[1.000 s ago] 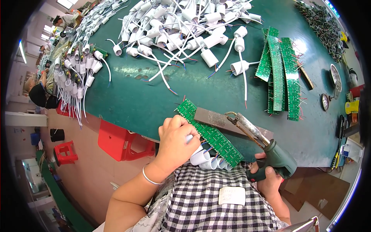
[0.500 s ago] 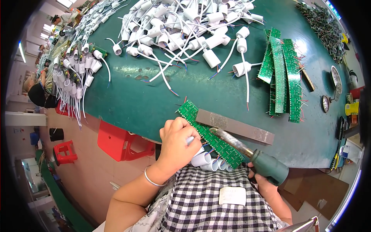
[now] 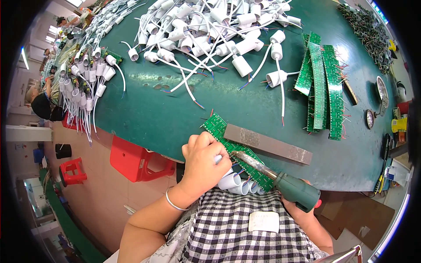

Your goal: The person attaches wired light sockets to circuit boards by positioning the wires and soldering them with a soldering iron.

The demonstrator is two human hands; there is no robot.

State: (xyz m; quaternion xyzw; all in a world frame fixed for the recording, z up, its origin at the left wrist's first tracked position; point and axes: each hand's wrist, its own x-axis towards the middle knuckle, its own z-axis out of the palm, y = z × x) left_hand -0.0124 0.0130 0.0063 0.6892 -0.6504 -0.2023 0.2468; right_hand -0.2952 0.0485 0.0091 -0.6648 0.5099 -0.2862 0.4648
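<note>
My left hand [image 3: 204, 160] grips a white lamp socket [image 3: 229, 180] against a long green circuit board strip [image 3: 228, 144] at the near edge of the green table [image 3: 144, 114]. My right hand [image 3: 302, 210] holds a soldering iron [image 3: 280, 182] by its green handle, its metal tip resting on the strip right beside my left fingers. Several white sockets hang below the strip over my lap. A grey metal bar [image 3: 267, 143] lies just behind the strip.
A big pile of white wired sockets [image 3: 210, 30] covers the far table, with more along the left edge [image 3: 83, 83]. Green board strips [image 3: 322, 87] are stacked at right. Red stools [image 3: 136, 160] stand below the table. Another person [image 3: 41, 103] sits at far left.
The soldering iron swung left and down, its tip moving onto the board strip by my left fingers. My left hand stayed on the socket.
</note>
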